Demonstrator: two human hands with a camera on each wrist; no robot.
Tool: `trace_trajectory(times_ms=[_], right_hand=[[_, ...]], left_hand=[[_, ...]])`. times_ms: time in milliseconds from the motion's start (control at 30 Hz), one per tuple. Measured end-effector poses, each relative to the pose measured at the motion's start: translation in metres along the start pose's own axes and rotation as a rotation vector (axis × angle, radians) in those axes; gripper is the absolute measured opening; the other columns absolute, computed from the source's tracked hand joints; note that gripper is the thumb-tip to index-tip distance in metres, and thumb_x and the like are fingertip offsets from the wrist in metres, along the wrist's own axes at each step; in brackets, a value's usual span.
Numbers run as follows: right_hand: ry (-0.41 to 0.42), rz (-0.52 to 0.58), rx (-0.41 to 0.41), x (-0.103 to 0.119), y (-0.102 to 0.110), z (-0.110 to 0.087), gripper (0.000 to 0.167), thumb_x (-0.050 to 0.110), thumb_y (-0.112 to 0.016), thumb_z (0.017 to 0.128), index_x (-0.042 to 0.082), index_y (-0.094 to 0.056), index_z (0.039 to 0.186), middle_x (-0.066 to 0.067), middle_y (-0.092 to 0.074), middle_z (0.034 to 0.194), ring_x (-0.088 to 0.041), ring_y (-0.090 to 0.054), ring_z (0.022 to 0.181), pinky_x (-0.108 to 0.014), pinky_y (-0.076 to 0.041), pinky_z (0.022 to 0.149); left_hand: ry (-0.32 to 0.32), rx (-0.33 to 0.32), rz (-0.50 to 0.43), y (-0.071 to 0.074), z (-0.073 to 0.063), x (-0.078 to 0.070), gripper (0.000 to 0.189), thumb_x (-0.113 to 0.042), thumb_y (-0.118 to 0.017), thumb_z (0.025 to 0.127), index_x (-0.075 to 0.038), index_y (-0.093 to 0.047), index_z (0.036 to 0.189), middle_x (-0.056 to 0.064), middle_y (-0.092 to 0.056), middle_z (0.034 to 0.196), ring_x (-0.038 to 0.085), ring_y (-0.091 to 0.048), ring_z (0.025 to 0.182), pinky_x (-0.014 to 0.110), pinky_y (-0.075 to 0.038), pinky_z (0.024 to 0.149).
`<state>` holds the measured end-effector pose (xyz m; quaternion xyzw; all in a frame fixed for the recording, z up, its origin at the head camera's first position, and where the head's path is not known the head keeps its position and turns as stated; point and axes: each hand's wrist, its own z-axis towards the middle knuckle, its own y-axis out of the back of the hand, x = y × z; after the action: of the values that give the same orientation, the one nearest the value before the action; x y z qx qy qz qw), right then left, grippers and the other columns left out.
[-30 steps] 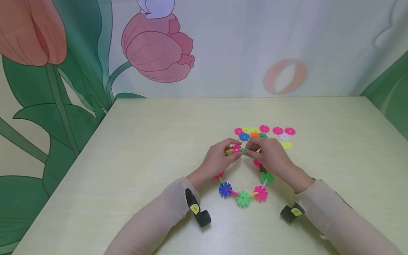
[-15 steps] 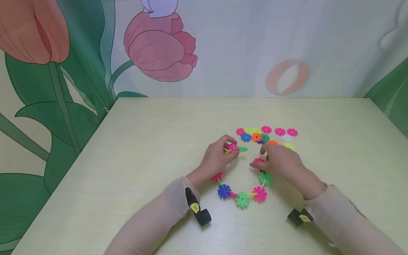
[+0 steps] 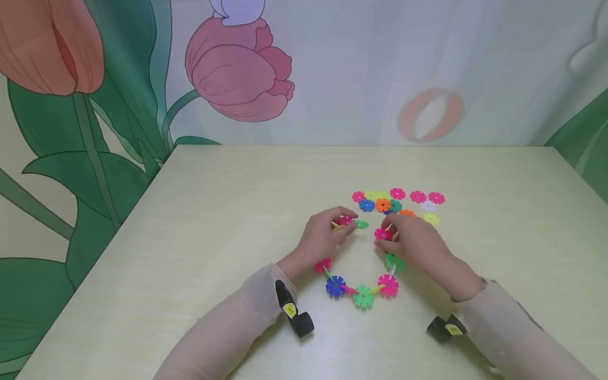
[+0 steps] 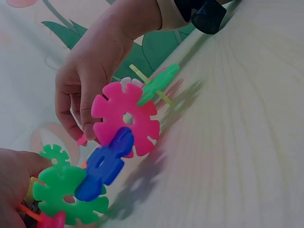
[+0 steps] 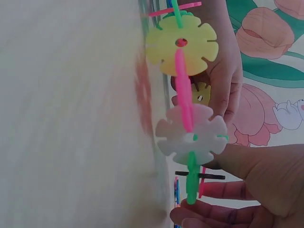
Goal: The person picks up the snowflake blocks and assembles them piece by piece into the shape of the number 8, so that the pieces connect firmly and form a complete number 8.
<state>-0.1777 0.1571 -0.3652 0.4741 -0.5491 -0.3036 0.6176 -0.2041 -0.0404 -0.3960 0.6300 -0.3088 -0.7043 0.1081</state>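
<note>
Head view: were either end pulled or twisted, I'd say a slotted joint in the chain of flower discs [image 3: 363,296] could pop out. It loops through centre right; the left hand [image 3: 323,230] pinches one pink disc [image 3: 348,220], the right hand [image 3: 420,240] a second pink disc [image 3: 382,234], with loose discs [image 3: 382,205] above on the bench [image 3: 228,211].

Left wrist view: the blue disc [image 4: 110,164] hangs left of centre, between both hands.

Right wrist view: the right hand, lower right, nips the chain's end beneath the white disc [image 5: 175,128]; a slip might drop that side.
</note>
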Motion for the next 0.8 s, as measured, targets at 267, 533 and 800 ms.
trace_trajectory(times_ms=[267, 533, 800], right_hand=[[0.076, 0.059, -0.058, -0.0019, -0.0029, 0.0004, 0.035, 0.023, -0.076, 0.082, 0.004, -0.061, 0.107, -0.007, -0.069, 0.087, -0.02, -0.066, 0.079, -0.033, -0.056, 0.07], [0.132, 0.087, -0.081, -0.0027, -0.0055, 0.002, 0.036, 0.021, -0.078, 0.08, 0.003, -0.065, 0.108, -0.004, -0.068, 0.083, -0.016, -0.064, 0.074, -0.031, -0.055, 0.068], [0.161, 0.095, -0.112, -0.0013, -0.0078, 0.0014, 0.034, 0.017, -0.078, 0.079, 0.001, -0.066, 0.108, -0.005, -0.07, 0.083, -0.016, -0.065, 0.074, -0.031, -0.056, 0.07]], left_hand=[[-0.024, 0.021, 0.01, -0.001, -0.0001, 0.0005, 0.024, -0.024, -0.066, 0.091, -0.02, -0.066, 0.115, -0.002, -0.069, 0.096, 0.01, -0.062, 0.067, 0.022, -0.047, 0.064], [-0.038, 0.046, 0.001, -0.0026, -0.0001, -0.0004, 0.023, -0.023, -0.067, 0.091, -0.021, -0.068, 0.114, -0.003, -0.069, 0.103, 0.009, -0.062, 0.068, 0.02, -0.049, 0.063], [-0.085, 0.014, 0.035, -0.0047, 0.0003, 0.0007, 0.019, -0.022, -0.067, 0.09, -0.02, -0.073, 0.108, -0.003, -0.071, 0.109, 0.005, -0.062, 0.068, 0.019, -0.049, 0.071]])
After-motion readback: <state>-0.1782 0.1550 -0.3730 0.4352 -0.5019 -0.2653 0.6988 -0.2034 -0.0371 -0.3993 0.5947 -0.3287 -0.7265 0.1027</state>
